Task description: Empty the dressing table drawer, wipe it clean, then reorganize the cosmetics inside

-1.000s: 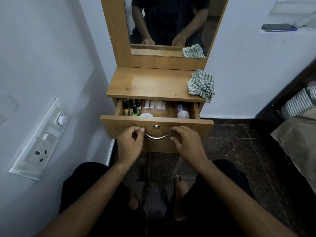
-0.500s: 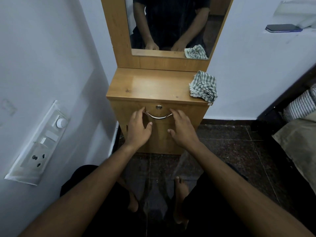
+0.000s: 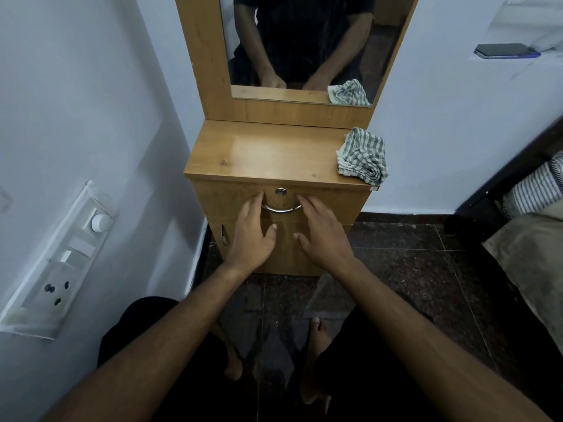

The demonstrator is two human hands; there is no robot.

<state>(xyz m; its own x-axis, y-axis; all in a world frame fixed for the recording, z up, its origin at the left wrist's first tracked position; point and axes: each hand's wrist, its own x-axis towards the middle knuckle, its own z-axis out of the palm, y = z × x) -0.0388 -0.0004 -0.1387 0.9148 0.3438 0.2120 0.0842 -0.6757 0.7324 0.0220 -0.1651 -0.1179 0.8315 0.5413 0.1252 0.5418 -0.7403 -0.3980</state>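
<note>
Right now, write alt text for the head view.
Both hands, left hand and right hand, lie open against the closed drawer beside its metal handle. A checked cloth sits on the dressing table top.

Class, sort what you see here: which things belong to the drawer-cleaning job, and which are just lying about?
Belongs to the job:
drawer, shut
drawer handle
checked cloth on the tabletop
left hand and right hand, open against the drawer front

Just lying about:
phone on the ledge
wall switchboard
striped bedding
</note>
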